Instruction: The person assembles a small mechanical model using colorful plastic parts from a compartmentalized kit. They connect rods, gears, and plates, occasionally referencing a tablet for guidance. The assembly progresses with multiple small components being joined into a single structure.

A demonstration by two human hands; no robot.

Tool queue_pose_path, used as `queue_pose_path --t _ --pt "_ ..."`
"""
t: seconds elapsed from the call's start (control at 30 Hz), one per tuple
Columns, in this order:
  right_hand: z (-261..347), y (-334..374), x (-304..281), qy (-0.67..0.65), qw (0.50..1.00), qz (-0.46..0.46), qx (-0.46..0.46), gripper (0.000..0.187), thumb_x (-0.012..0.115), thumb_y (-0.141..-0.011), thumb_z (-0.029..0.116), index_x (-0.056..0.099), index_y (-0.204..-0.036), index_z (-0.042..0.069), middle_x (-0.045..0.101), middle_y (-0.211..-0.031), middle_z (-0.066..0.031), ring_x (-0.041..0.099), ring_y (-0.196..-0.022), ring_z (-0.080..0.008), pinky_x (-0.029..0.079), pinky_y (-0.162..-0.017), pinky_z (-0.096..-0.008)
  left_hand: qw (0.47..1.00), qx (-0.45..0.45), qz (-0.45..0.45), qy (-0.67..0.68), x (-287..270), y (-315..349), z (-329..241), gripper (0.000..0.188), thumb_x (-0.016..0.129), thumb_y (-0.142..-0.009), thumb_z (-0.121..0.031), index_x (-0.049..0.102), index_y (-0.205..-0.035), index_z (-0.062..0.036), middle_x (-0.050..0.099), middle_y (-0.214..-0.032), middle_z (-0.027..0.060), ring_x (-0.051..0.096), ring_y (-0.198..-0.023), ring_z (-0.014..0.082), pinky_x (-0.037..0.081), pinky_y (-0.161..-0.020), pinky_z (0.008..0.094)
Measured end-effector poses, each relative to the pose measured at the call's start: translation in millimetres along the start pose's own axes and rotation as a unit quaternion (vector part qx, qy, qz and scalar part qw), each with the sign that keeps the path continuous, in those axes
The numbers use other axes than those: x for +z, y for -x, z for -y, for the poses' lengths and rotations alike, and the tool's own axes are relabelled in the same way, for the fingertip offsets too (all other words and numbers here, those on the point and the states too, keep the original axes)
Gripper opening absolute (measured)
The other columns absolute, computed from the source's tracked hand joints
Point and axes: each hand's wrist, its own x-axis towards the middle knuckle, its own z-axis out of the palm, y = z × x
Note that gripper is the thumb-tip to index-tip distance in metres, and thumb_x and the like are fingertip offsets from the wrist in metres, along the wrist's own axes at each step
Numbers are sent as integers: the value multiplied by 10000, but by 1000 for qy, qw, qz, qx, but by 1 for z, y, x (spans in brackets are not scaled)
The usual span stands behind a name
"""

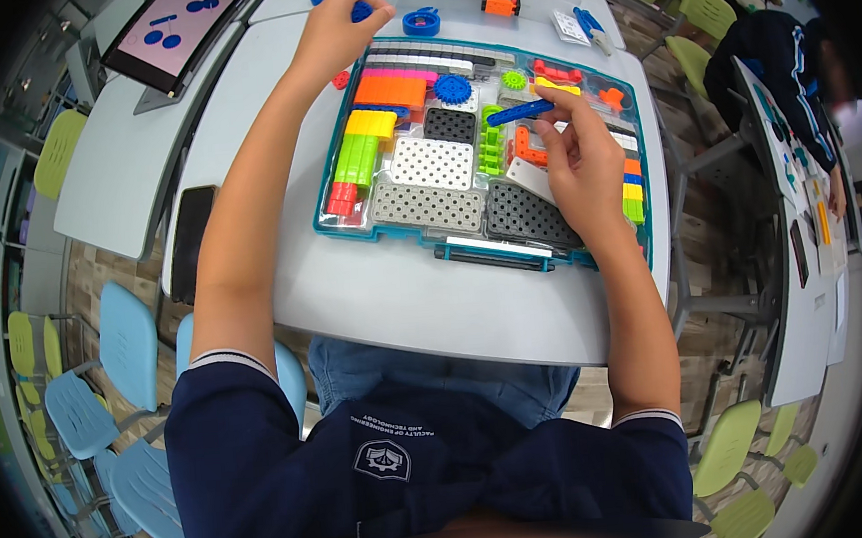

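My right hand (584, 163) pinches a blue beam (520, 112) between thumb and fingers, above an open case of building parts with a teal rim (348, 232). Farther back, over the case's far left corner, my left hand (335, 38) has its fingers closed on a small blue part (362, 11), partly hidden by them. A blue ring-shaped part (422, 23) lies on the table just right of that hand. Inside the case are a blue gear (452, 90), white perforated plates (432, 163), grey plates (427, 205) and orange beams (390, 89).
A tablet (175, 32) showing blue parts stands at the far left, and a black phone (193, 241) lies by my left forearm. Behind the case sit an orange-and-black assembly (501, 2) and a blue-handled tool (589, 24). Another person (762, 71) leans over a table at right.
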Motion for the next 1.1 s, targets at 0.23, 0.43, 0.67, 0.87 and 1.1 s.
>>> queue_pose_path --t 0.23,0.43,0.67,0.87,1.1 --pt "-3 2 2 10 1000 -1 -20 325 611 -864 -16 598 -1178 64 646 -895 -93 575 -672 -178 466 -592 -291 939 137 146 -281 35 -48 12 89 623 -882 -228 650 -915 -149 647 -943 65 638 -873 261 519 -720 393" --pt "-3 1 0 4 1000 0 -26 298 604 -867 2 592 -1159 60 659 -939 -140 670 -779 -267 531 -648 -341 898 166 242 -328 45 -77 12 48 664 -838 -179 659 -880 -157 645 -942 51 653 -882 227 530 -703 368" --pt "-3 1 1 5 999 1 -33 304 601 -863 -2 590 -1161 62 659 -942 -144 673 -793 -275 536 -649 -352 838 260 270 -398 52 -86 9 51 658 -795 -112 647 -843 -97 633 -922 59 659 -876 253 535 -710 354" --pt "-3 0 0 13 999 -1 -37 305 603 -862 -2 588 -1160 60 661 -936 -144 675 -793 -276 537 -650 -351 813 327 260 -406 60 -92 18 54 635 -792 -74 642 -841 -50 658 -929 115 667 -867 301 539 -743 377" --pt "-3 0 0 20 999 1 -32 307 604 -860 -1 588 -1160 64 662 -930 -139 674 -782 -271 536 -646 -349 860 236 280 -356 61 -93 15 101 662 -776 -75 663 -874 -50 667 -881 147 670 -844 311 538 -743 384"
